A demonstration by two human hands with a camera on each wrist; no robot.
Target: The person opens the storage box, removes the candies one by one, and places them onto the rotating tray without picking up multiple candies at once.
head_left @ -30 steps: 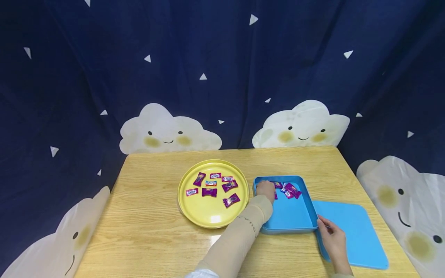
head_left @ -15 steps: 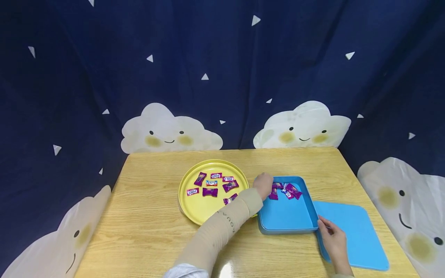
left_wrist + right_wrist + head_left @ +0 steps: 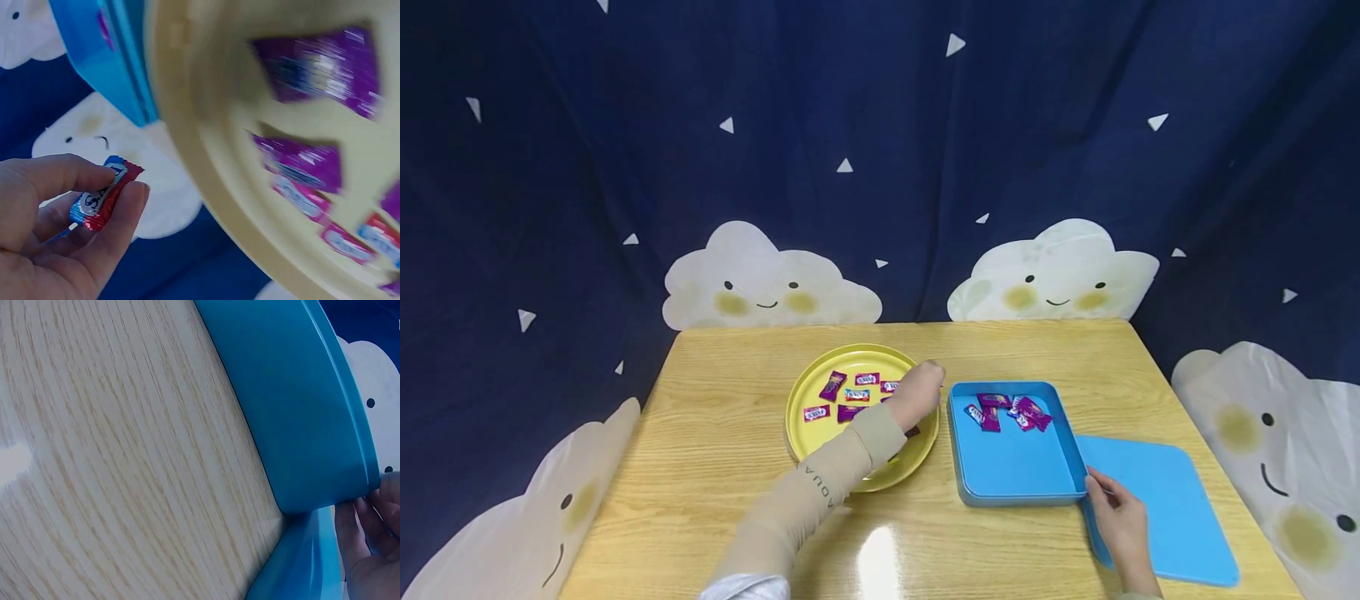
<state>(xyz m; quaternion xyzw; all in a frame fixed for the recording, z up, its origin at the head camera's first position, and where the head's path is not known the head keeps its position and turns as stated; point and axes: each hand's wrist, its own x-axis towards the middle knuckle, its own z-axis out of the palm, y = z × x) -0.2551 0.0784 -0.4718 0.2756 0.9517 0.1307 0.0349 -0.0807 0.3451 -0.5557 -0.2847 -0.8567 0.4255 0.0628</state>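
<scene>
My left hand (image 3: pixel 919 392) is over the right side of the yellow round tray (image 3: pixel 868 482). In the left wrist view it pinches a red and blue wrapped candy (image 3: pixel 103 199) between thumb and fingertips. Several wrapped candies, such as a purple one (image 3: pixel 832 386) and a pink one (image 3: pixel 817 413), lie on the tray; my hand and sleeve hide some of them. To the right stands an open blue square box (image 3: pixel 1018 475), with several candies (image 3: pixel 1033 413) gathered at its back. My right hand (image 3: pixel 1122 521) grips that box at its front right corner.
A flat blue lid (image 3: pixel 1180 508) lies on the wooden table (image 3: pixel 700 467) right of the box, partly under my right hand. Behind the table hangs a dark blue curtain (image 3: pixel 805 83) with white clouds.
My left hand has come out of the blue box and moved left to above the yellow tray, uncovering the candies at the box's back left. My right hand has stayed at the box corner.
</scene>
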